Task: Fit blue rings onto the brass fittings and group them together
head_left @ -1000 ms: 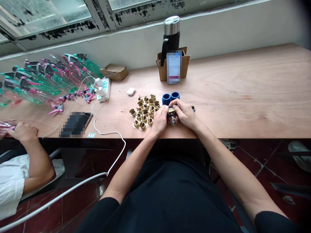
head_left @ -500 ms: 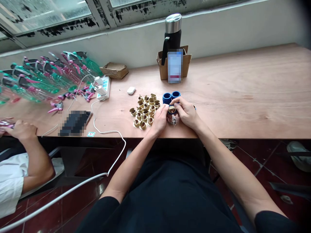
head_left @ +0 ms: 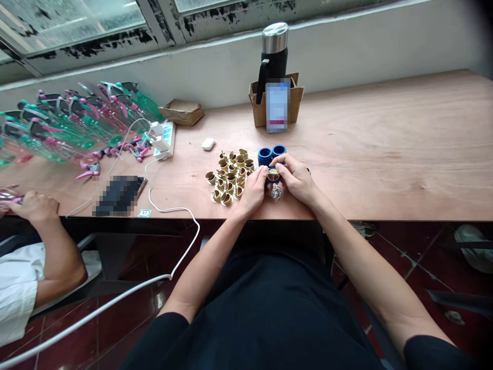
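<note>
My left hand [head_left: 254,191] and my right hand [head_left: 295,180] meet over the wooden table [head_left: 385,154], their fingers pinching a small brass fitting [head_left: 273,173] with blue showing around it. Just below, partly hidden by my fingers, sits a transparent round piece [head_left: 275,193]. Two stacked blue rings [head_left: 271,153] stand against my right fingers. A loose pile of several brass fittings [head_left: 229,177] lies beside my left hand. A small blue-rimmed piece [head_left: 308,169] peeks out past my right hand.
A co-worker's hand [head_left: 34,207] rests at the left table edge, beyond a blurred phone [head_left: 119,195]. Pink-and-green plastic parts [head_left: 65,121] lie heaped behind it. A power strip [head_left: 165,140], white earbud case [head_left: 208,144], cardboard holder [head_left: 275,105] and black thermos [head_left: 274,51] stand further back.
My fingers have shifted slightly on the brass fitting, and more blue now shows around it. The view has barely moved, and the pile and the stacked rings stay in place.
</note>
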`<action>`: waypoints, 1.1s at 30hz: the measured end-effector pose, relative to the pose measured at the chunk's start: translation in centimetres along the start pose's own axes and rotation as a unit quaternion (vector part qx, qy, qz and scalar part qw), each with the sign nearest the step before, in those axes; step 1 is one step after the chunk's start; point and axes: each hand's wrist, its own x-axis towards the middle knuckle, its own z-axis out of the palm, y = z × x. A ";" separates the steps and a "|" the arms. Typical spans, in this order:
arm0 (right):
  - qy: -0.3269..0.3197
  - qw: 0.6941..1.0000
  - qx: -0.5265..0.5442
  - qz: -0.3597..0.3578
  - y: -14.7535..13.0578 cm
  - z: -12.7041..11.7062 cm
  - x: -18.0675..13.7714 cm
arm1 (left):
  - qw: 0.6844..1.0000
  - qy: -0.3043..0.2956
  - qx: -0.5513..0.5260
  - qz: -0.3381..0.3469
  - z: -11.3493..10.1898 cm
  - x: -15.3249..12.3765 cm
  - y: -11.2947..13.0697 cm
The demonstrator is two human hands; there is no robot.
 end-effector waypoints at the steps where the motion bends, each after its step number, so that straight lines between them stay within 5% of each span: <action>1: -0.001 1.000 -0.001 0.000 0.0 0.0 0.0 | 1.000 -0.002 0.001 0.000 0.0 0.0 0.0; 13: 0.048 0.999 -0.011 -0.001 0.5 0.0 0.2 | 0.999 -0.032 -0.024 0.006 0.3 -0.2 0.6; 33: 0.038 0.999 -0.028 0.025 0.4 -0.2 0.1 | 0.994 0.016 0.080 0.074 0.6 -0.6 1.1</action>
